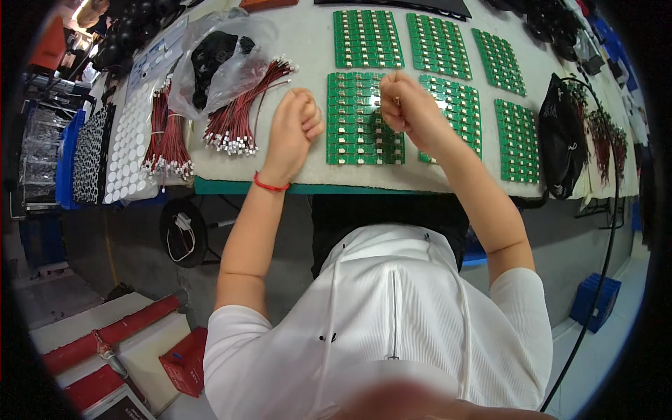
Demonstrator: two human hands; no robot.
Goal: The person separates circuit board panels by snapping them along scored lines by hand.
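My left hand is raised over the cloth-covered table, closed in a fist, with a red cord around its wrist. A bundle of red wire leads with white connectors lies to its left, and nothing shows sticking out of the fingers. My right hand is also closed, above a green circuit board panel and partly covering it. Anything inside either fist is hidden. Beside that panel lies a second green panel, partly behind my right forearm.
More circuit board panels lie farther back and to the right. At left are a clear plastic bag with black contents, another red wire bundle and a sheet of white round pieces. A black bag sits at the right edge.
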